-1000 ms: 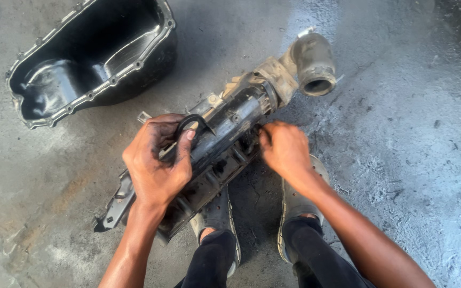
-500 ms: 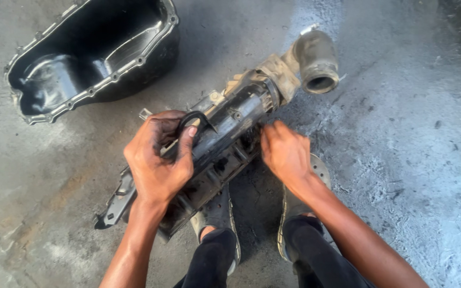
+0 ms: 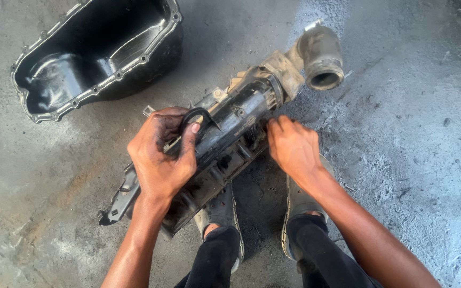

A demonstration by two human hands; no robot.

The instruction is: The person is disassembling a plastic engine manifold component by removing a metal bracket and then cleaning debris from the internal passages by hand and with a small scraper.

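Nearest, two shoes [image 3: 225,213] planted on the concrete floor [image 3: 401,133], and just beyond them a long, grimy engine housing [image 3: 230,144] lying slantwise, likely heavy, rigid and greasy, best gripped along its flanged edges. Left hand [image 3: 161,157] clenched over the near side with fingers around a thin black rubber seal [image 3: 198,114]; right hand [image 3: 294,146] resting loosely open against the lower edge, fingertips hidden. Farther off, a dusty hose elbow [image 3: 321,58] at the housing's end and a black oil pan [image 3: 97,53], its top cut off.

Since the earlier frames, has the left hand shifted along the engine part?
No. The left hand grips the same spot on the dirty engine part, equally far from the oil pan.
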